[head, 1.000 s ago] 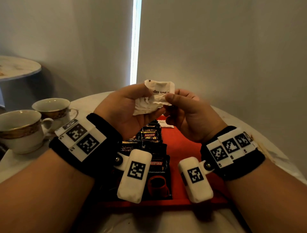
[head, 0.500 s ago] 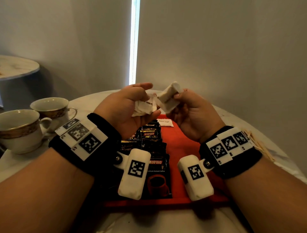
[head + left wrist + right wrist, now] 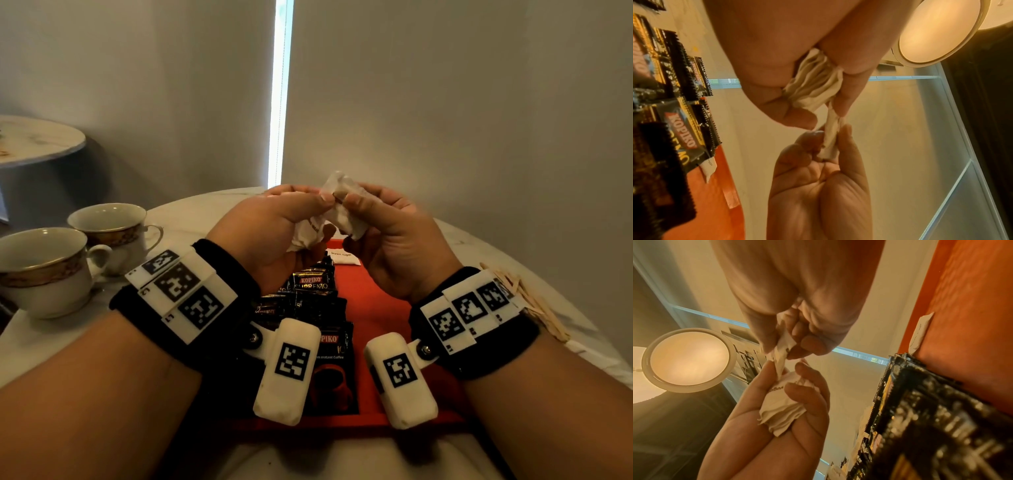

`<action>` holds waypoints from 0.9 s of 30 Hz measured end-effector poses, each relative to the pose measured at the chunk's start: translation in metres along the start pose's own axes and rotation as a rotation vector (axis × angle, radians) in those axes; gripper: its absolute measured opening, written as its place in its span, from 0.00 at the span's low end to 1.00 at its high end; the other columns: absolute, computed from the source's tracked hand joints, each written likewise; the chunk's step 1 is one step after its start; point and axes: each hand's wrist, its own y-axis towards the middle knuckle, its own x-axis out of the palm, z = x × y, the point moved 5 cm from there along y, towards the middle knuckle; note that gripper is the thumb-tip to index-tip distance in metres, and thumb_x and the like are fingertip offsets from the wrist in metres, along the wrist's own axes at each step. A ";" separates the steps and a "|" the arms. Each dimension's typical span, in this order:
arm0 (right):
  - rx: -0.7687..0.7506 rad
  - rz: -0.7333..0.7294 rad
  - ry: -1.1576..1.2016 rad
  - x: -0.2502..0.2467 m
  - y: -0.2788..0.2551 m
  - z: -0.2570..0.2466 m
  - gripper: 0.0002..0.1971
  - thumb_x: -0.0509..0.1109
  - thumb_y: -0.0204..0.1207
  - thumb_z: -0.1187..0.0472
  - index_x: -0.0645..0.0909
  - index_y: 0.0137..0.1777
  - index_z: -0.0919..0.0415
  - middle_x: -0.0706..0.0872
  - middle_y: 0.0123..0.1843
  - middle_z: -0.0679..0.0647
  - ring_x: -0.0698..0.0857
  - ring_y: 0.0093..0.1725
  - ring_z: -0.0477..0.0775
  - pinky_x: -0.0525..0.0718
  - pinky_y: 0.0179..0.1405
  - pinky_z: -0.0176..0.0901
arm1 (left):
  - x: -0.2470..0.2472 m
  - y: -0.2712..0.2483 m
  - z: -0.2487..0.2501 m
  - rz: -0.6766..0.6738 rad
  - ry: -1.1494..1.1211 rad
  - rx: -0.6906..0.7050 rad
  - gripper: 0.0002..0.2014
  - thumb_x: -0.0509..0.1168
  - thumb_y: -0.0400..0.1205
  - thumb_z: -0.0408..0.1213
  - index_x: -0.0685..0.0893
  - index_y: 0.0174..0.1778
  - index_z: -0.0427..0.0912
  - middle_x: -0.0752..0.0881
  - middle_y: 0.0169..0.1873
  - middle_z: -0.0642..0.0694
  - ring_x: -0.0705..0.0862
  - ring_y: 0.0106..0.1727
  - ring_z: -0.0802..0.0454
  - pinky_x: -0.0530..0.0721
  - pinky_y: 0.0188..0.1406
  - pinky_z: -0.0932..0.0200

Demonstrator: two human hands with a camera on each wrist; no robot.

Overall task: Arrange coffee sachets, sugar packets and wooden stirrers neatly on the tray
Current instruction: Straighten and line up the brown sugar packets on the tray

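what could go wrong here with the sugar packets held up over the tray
1. The left hand grips a crumpled bunch of sugar packets while the right hand pinches one out; pulling could tear the paper or loosen the bunch.
2. Anything dropped would land on the lined-up coffee sachets on the tray, or on the packet already placed.

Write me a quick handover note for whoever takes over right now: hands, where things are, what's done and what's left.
Left hand: grips a bunch of sugar packets.
Right hand: pinches one packet at the bunch, above the tray.
Red tray: coffee sachets overlap in a row down its left side; one sugar packet lies at the far end.
Wooden stirrers lie on the table, right of the tray, not yet placed.
Left to do: lay out the held packets, then the stirrers.
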 end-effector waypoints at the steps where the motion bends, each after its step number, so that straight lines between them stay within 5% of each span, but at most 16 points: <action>1: -0.007 0.020 -0.031 -0.001 0.000 0.000 0.14 0.73 0.70 0.65 0.82 0.56 0.65 0.90 0.41 0.57 0.87 0.35 0.51 0.79 0.27 0.41 | -0.001 0.001 0.001 0.030 -0.013 0.007 0.06 0.70 0.81 0.34 0.83 0.52 0.41 0.88 0.45 0.39 0.86 0.38 0.49 0.83 0.27 0.60; 6: -0.008 0.105 -0.083 -0.008 0.001 -0.002 0.10 0.71 0.77 0.58 0.83 0.55 0.63 0.89 0.36 0.57 0.87 0.32 0.52 0.74 0.23 0.38 | -0.003 0.002 0.002 0.062 -0.040 0.015 0.02 0.70 0.82 0.35 0.84 0.48 0.43 0.88 0.43 0.42 0.87 0.36 0.51 0.83 0.28 0.60; 11: -0.009 0.109 -0.133 -0.007 -0.001 -0.002 0.10 0.69 0.81 0.58 0.83 0.56 0.64 0.87 0.39 0.61 0.85 0.28 0.55 0.71 0.17 0.36 | -0.002 0.002 0.002 0.035 0.000 0.028 0.22 0.74 0.73 0.46 0.85 0.61 0.39 0.87 0.43 0.44 0.85 0.38 0.52 0.82 0.28 0.61; 17: -0.009 0.089 -0.099 -0.006 -0.001 -0.003 0.18 0.66 0.83 0.57 0.81 0.64 0.71 0.86 0.41 0.63 0.82 0.27 0.54 0.71 0.17 0.36 | -0.006 0.005 0.004 0.082 0.015 0.037 0.09 0.70 0.82 0.43 0.85 0.54 0.42 0.86 0.40 0.45 0.84 0.36 0.52 0.81 0.26 0.61; 27: -0.023 0.056 -0.086 -0.005 0.001 -0.003 0.04 0.69 0.77 0.72 0.81 0.49 0.66 0.86 0.35 0.58 0.82 0.28 0.50 0.76 0.21 0.37 | -0.008 0.007 0.006 0.077 -0.030 0.049 0.12 0.69 0.84 0.43 0.84 0.59 0.40 0.85 0.43 0.43 0.82 0.37 0.51 0.80 0.25 0.61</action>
